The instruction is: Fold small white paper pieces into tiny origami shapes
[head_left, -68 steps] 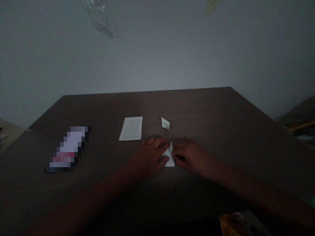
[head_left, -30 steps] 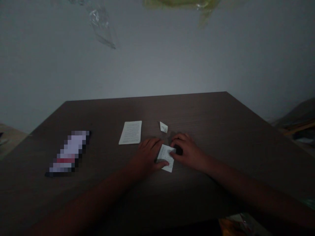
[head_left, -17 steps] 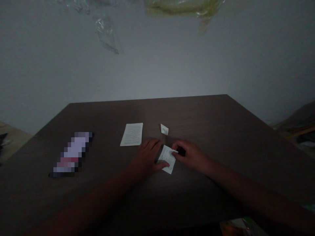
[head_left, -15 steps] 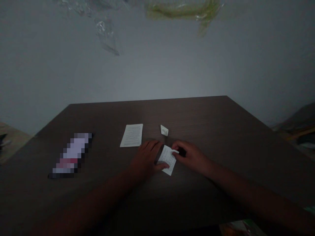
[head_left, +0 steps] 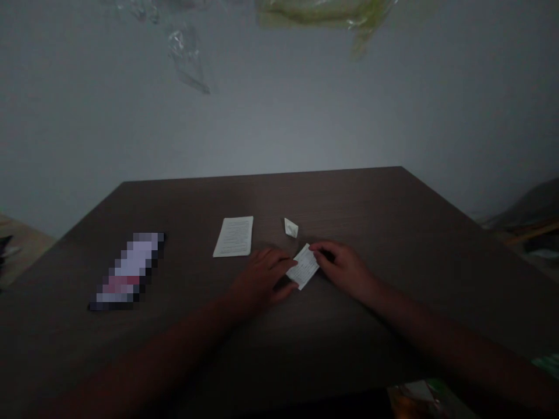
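Observation:
A small sheet of printed paper (head_left: 307,269) lies at a slant between my two hands over the table. My right hand (head_left: 343,266) pinches its upper right corner between thumb and bent fingers. At the sheet's left side, my left hand (head_left: 264,276) grips the edge, thumb below and fingers above. Just beyond them sits a small folded paper piece (head_left: 291,228), pale and pointed. A stack of printed sheets (head_left: 234,237) rests to the left of it, close past my left fingers.
A phone (head_left: 131,269) with a blurred-out screen lies on the left of the dark wooden table (head_left: 358,203). A pale wall (head_left: 279,116) rises behind the table, with clear and yellow tape (head_left: 323,16) on it. Colourful packaging (head_left: 417,398) shows below the near edge.
The sheet has turned clockwise and shifted slightly up and right. My left thumb has moved from lying across the sheet to its lower left edge. The right hand stays at the upper corner.

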Demonstrator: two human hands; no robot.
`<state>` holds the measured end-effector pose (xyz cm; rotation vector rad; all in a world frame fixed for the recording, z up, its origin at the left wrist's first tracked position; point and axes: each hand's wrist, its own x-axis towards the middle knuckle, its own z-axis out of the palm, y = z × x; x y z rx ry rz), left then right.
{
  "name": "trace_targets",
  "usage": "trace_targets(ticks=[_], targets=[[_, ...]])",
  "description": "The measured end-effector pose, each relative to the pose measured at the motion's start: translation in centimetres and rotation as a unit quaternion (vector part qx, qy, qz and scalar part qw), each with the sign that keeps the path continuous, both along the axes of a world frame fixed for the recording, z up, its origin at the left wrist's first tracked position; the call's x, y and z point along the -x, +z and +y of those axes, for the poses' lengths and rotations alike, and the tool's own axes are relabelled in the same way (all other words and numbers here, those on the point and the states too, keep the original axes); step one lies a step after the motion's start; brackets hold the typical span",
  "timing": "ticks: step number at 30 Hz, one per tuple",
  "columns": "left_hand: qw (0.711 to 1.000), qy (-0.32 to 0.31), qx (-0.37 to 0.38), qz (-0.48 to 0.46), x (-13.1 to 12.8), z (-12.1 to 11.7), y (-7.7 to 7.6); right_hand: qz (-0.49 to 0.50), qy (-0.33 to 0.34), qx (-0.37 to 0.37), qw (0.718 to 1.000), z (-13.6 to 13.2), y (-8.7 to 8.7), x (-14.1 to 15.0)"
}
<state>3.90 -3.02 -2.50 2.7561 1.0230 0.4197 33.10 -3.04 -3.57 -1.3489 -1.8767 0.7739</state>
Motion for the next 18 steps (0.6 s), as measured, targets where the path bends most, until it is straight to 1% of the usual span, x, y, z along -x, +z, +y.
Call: trace_targets(ticks=[3, 8, 12, 16, 18], targets=[[1.0, -0.018, 0.005, 0.01, -0.1, 0.0, 0.4, 0.011, 0.011, -0.01, 1.0, -0.1, 0.1, -0.1], [0.999, -0.036, 0.0, 0.011, 0.0, 0.5, -0.3, 0.0, 0.061, -0.034, 0.998, -0.5, 0.1, -0.3], [0.999, -0.034, -0.004, -0.003, 0.2, 0.6, -0.7, -0.034, 0.093, -0.103, 0.99, -0.4, -0.5, -0.6], [0.999, -0.044, -0.011, -0.009, 0.4, 0.4, -0.4, -0.048, 0.128, -0.191, 0.972, -0.4, -0.8, -0.7], [0.999, -0.048, -0.011, -0.009, 0.3, 0.3, -0.3, -0.054, 0.135, -0.222, 0.964, -0.6, -0.7, -0.6]])
